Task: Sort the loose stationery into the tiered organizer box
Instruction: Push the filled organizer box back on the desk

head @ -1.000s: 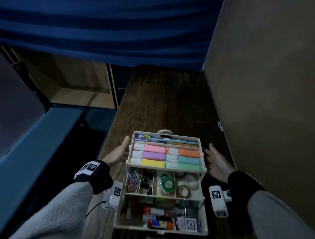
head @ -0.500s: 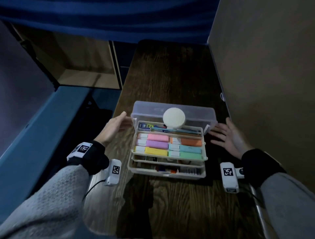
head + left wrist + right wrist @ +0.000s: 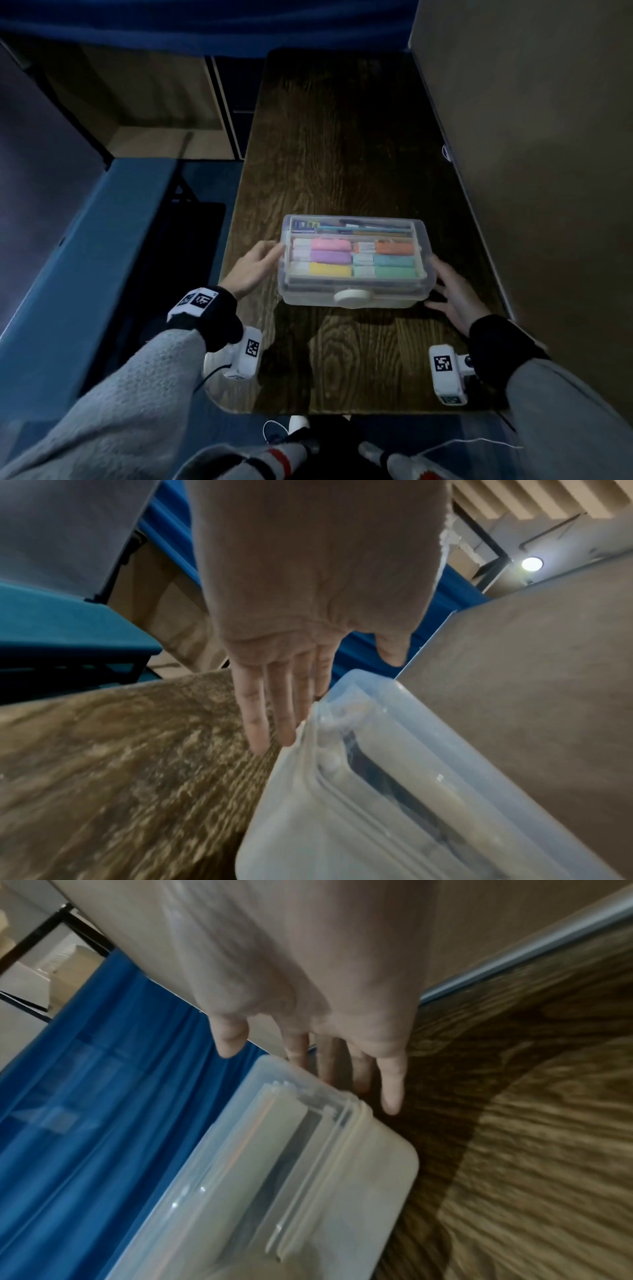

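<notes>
The tiered organizer box [image 3: 354, 298] stands folded on the wooden table with its clear lid down. Through the lid I see pastel highlighters [image 3: 330, 257] and pens in the top tray. A round white knob [image 3: 352, 295] sits on the front edge. My left hand [image 3: 255, 269] lies with straight fingers against the box's left end [image 3: 342, 791]. My right hand [image 3: 448, 291] lies with straight, spread fingers against the right end [image 3: 308, 1164]. Neither hand curls round anything.
The dark wooden table [image 3: 342, 137] runs away from me between a brown partition [image 3: 531, 137] on the right and a blue bench [image 3: 85, 240] on the left. A blue curtain [image 3: 205, 24] hangs at the far end. My feet show below the near table edge.
The stepped-out tiers have slid together and the clear lid has come down over the top tray. Both hands now rest at the box's ends, and the box looks farther from me.
</notes>
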Tool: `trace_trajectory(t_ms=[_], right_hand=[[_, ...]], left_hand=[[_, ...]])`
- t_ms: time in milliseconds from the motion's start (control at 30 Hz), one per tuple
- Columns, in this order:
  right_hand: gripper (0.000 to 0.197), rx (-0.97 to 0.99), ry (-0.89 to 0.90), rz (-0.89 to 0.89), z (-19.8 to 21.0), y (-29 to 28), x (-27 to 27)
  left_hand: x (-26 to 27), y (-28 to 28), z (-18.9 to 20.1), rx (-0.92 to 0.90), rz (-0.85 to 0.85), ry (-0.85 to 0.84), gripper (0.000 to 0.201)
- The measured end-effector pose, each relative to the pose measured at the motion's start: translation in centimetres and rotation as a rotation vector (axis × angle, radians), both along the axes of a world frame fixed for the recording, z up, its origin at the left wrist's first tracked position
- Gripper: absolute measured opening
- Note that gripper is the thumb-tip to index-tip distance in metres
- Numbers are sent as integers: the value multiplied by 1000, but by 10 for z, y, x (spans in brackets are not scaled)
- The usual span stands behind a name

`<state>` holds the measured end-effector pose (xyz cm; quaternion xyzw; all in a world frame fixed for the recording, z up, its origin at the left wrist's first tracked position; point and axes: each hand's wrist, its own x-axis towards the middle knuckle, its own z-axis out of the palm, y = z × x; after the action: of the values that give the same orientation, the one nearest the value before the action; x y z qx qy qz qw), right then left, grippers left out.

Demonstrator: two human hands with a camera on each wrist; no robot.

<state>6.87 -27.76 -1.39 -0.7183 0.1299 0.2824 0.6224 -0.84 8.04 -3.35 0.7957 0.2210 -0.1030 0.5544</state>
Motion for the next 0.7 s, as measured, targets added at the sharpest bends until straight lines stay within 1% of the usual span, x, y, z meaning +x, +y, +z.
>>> trace_trajectory(t_ms=[33, 67, 100, 233, 333, 367, 400, 433, 500, 533, 567, 600, 633, 700], right_hand=[[65, -7, 9, -2, -2, 4, -5], [65, 3, 17, -16, -5, 8, -9], [64, 32, 22, -37, -8, 11, -12], [61, 157, 7, -121, -14, 12, -12], [54, 194, -13, -125, -11, 12, -12], [51, 192, -17, -130, -10, 15, -12], [51, 180, -24, -149, -10, 18, -12], [54, 163, -31, -189, -10, 21, -12], [74, 116, -31, -316, -11, 31, -19], [83, 78, -18, -375, -12, 36, -27], [89, 46, 5, -426, -13, 42, -38], [92, 33, 37, -456, -16, 48, -51], [93, 39, 82, -447, -19, 55, -63], [87, 89, 200, -317, -25, 71, -79]], left_hand=[[-1, -4, 0, -10, -25, 39, 86], [-2, -9, -1, -32, -51, 68, 92], [-2, -12, -2, -49, -70, 86, 92], [0, -13, -3, -71, -83, 108, 84], [3, -14, 7, -72, -133, 136, 71], [6, -15, 11, -60, -152, 140, 69], [9, -17, 14, -19, -161, 117, 72], [14, -21, 17, 90, -152, 69, 78], [20, -38, 25, 432, -130, -56, 95], [23, -50, 28, 559, -146, -110, 101], [25, -64, 30, 636, -191, -127, 103], [27, -76, 31, 690, -247, -110, 104], [29, -84, 28, 736, -302, -70, 105], [33, -89, 23, 800, -360, 5, 108]])
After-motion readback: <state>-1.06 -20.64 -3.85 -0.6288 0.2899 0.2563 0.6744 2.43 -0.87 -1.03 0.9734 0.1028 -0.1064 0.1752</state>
